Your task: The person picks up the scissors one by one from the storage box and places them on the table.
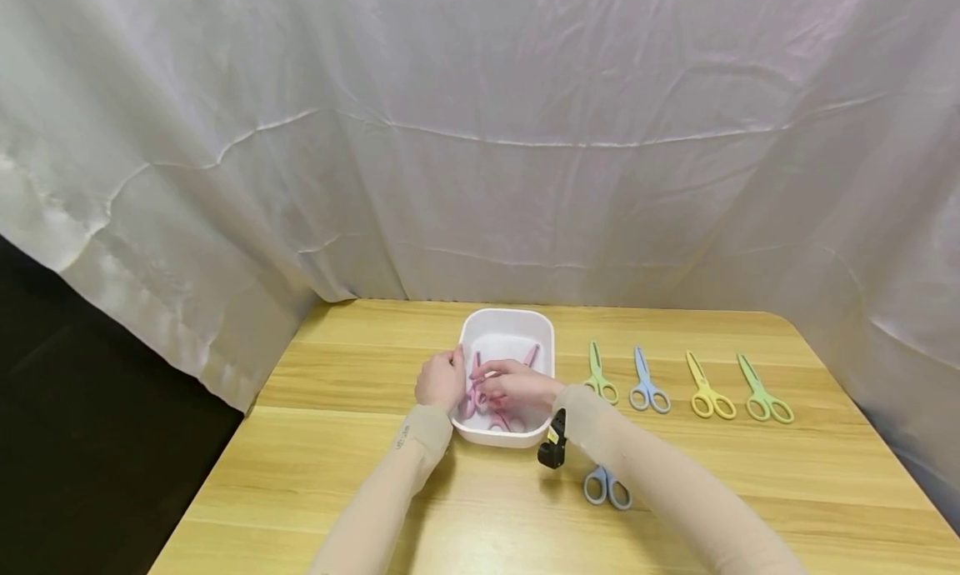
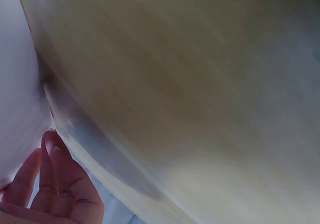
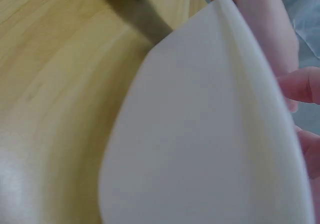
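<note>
A white plastic tray (image 1: 507, 317) stands on the table with pink scissors inside. One pink pair (image 1: 470, 405) lies along its left side; another pink blade (image 1: 532, 355) points to the back right, its middle hidden under the right hand. My left hand (image 1: 441, 381) grips the tray's left rim. In the left wrist view its thumb and fingertips (image 2: 51, 139) come together at the rim. Reaching over the right wall, my right hand (image 1: 513, 385) is inside the tray, fingers bent loosely over the left pink pair. In the right wrist view its fingers (image 3: 302, 85) show spread apart behind the wall.
Right of the tray lie a green pair of scissors (image 1: 595, 360), a blue pair (image 1: 642, 371), a yellow pair (image 1: 703, 383) and another green pair (image 1: 759, 392). Nearer, a blue pair (image 1: 596, 485) is partly under the right forearm. A pale curtain (image 1: 480, 208) hangs behind the table.
</note>
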Tool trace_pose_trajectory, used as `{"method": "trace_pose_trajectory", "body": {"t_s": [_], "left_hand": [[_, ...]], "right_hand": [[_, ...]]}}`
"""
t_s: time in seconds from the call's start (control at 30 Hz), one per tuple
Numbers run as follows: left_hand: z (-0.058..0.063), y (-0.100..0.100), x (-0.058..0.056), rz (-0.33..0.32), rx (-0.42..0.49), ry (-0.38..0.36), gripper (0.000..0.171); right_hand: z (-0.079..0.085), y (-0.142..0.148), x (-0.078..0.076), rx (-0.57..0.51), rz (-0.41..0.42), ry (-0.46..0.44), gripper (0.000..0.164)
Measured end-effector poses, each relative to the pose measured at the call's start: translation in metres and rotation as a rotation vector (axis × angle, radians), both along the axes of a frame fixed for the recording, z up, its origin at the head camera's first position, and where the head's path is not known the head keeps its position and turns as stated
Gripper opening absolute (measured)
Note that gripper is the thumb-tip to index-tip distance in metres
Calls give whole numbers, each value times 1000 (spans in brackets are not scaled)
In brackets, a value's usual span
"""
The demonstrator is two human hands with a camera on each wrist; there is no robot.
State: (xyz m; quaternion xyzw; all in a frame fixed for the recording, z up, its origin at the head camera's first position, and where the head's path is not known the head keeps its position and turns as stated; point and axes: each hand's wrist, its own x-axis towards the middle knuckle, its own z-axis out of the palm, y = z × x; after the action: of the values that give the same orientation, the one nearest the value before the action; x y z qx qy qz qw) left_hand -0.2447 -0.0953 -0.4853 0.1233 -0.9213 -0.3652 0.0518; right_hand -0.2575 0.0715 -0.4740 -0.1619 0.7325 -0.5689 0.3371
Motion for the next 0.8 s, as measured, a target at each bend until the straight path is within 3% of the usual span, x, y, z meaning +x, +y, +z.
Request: {"method": "trace_pose_trajectory", "body": {"t_s": [0.33, 0.57, 0.8], "left_hand": [[-3, 2, 2, -9, 3, 19, 50], [-5, 0, -1, -28, -23, -47, 53], [0, 1, -3, -44, -22, -69, 51]], "right_hand": [[15, -6, -6, -3, 38, -56, 43], [17, -3, -5, -1, 53, -112, 46], [14, -5, -8, 0, 76, -83, 47]]}}
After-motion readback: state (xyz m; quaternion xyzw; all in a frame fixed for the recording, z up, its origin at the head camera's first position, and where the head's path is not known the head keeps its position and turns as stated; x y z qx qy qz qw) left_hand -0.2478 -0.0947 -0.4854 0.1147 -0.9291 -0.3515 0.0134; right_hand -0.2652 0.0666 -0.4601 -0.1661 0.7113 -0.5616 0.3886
